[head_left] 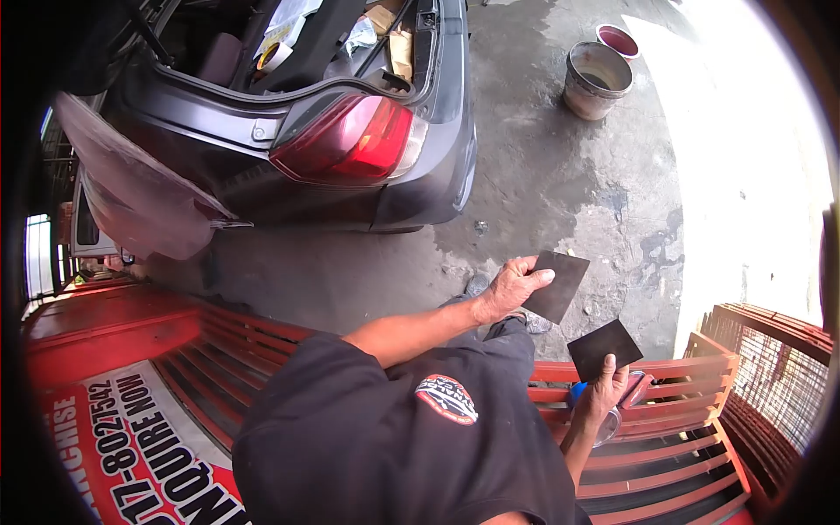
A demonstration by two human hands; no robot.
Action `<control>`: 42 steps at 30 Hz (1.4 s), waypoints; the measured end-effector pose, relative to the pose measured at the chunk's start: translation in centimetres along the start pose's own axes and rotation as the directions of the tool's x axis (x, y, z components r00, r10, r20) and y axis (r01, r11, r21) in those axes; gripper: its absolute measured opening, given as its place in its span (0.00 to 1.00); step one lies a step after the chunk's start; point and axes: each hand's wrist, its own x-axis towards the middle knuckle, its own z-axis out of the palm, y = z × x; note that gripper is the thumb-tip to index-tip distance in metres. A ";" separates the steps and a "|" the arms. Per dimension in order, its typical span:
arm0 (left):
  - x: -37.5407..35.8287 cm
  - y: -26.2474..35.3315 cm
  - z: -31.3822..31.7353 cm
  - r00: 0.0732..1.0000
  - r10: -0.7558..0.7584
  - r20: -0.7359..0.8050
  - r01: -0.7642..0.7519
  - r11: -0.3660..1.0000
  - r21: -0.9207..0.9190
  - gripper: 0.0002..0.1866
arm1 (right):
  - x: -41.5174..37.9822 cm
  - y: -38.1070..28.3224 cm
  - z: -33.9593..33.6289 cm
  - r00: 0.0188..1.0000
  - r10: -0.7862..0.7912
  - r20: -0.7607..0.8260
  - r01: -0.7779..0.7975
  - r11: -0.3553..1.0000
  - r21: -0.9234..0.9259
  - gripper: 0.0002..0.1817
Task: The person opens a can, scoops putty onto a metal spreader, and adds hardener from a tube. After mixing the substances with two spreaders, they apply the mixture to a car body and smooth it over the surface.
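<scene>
My left hand point(514, 290) is closed on a dark grey rectangular sheet of sandpaper point(562, 287), thumb on top and fingers beneath. Lower and to the right, my right hand point(604, 388) pinches a second, blacker sheet of sandpaper point(604, 348) by its near edge. The two sheets are held apart, both fairly flat. Beside my right hand, a clear round container point(607, 427) and something blue point(577, 393) rest on the red slatted bench point(665, 462), partly hidden by the hand.
A dark grey car point(201, 140) with its rear open stands ahead, its red tail light point(350, 140) facing me. A grey bucket point(598, 80) and a smaller reddish pail point(618, 40) sit on the concrete floor. A printed banner point(144, 437) lies on the bench at left.
</scene>
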 end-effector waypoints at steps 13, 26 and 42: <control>-6.3 5.2 -7.6 0.981 -0.016 0.193 0.034 0.995 -0.094 0.25 | -1.7 0.3 13.7 0.952 -0.059 0.301 0.194 0.876 -0.441 0.21; -8.8 5.2 -4.4 0.951 0.037 0.308 0.034 0.975 -0.221 0.22 | 0.9 -3.7 14.0 0.853 -0.025 0.522 0.388 0.700 -0.600 0.20; -9.8 3.6 3.3 0.994 0.073 0.083 -0.058 0.983 -0.174 0.18 | 1.5 -3.3 5.8 0.842 0.208 0.498 -0.220 0.975 -0.034 0.20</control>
